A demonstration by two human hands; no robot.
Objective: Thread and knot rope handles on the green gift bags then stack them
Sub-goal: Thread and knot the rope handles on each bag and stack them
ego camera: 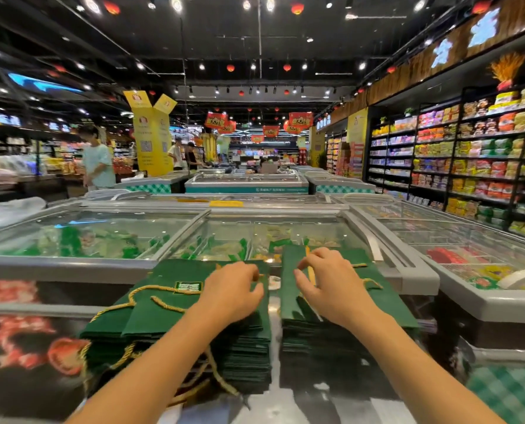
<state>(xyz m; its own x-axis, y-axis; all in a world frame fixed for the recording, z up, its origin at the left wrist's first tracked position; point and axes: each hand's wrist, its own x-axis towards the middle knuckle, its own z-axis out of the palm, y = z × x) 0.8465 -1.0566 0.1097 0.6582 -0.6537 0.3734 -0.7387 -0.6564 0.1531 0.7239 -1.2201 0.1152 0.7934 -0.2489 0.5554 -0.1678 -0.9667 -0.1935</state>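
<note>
Left grip (233,289), right grip (328,286) atop bags (163,313)

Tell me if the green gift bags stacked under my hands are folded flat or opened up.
Folded flat. The left stack and the right stack both show thin layered edges down their sides, and their top surfaces lie flat.

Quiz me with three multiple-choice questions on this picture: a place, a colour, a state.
1. The left hand rests on: A the left stack of dark green gift bags; B a glass freezer lid; C a shelf.
2. The twisted rope handles are: A red; B gold; C white.
3. The bags in that stack lie: A standing open; B crumpled; C folded flat.
Answers: A, its fingers lie on that stack; B, gold cord loops over the green; C, thin flat layers show at the stack's edge.
</note>
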